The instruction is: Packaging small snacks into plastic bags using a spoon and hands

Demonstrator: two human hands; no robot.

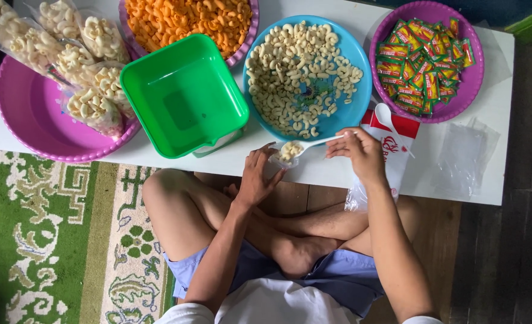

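Macaroni (pixel 290 149) on the spoon (pixel 314 143), pinched by the right hand (pixel 359 153), could spill if it tilted; left hand (pixel 257 177) held the small bag (pixel 276 159).

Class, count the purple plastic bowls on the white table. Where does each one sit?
3. One round purple plastic bowl far left with filled snack bags, one top centre with orange snacks, partly cut off, one far right with small sachets.

Both forearms reach forward over crossed bare legs. The left hand (pixel 257 177) is raised with its wrist bent, its fingers (pixel 266 153) curled loosely into a pinch. The right hand (pixel 359 153) lies palm down just beside it, fingers pinched together and pointing toward the left fingers.
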